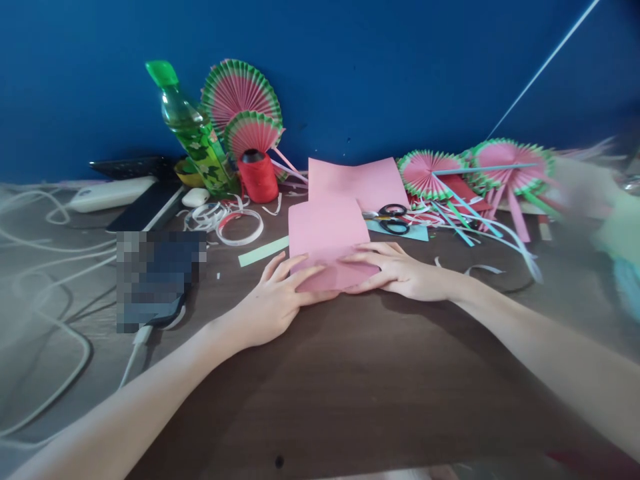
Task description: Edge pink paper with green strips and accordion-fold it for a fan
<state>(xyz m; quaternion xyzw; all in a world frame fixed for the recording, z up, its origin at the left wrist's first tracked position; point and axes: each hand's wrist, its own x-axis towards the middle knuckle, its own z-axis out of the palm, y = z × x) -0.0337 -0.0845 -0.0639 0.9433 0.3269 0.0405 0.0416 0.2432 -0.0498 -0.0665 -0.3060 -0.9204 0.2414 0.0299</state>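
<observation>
A sheet of pink paper (327, 230) lies before me, its far end curving up slightly. My left hand (280, 297) grips its near left corner, fingers on top and thumb along the near edge. On the right corner, my right hand (400, 272) holds it the same way, with fingers spread over the surface. The two thumbs nearly meet at the near edge. Behind this sheet rests a larger pink sheet (357, 180). Black-handled scissors (394, 219) lie just right of the paper, their blades partly hidden. A pale green strip (263, 252) sits by my left fingers.
A green bottle (193, 133) leans near a red thread spool (259, 177) and pleated paper fans (243, 97). More fans (433, 173) lie at right among paper strips. A tape roll (240, 227), a phone (160, 280) and white cables (75, 333) are at left. Behind stands a blue wall (350, 73).
</observation>
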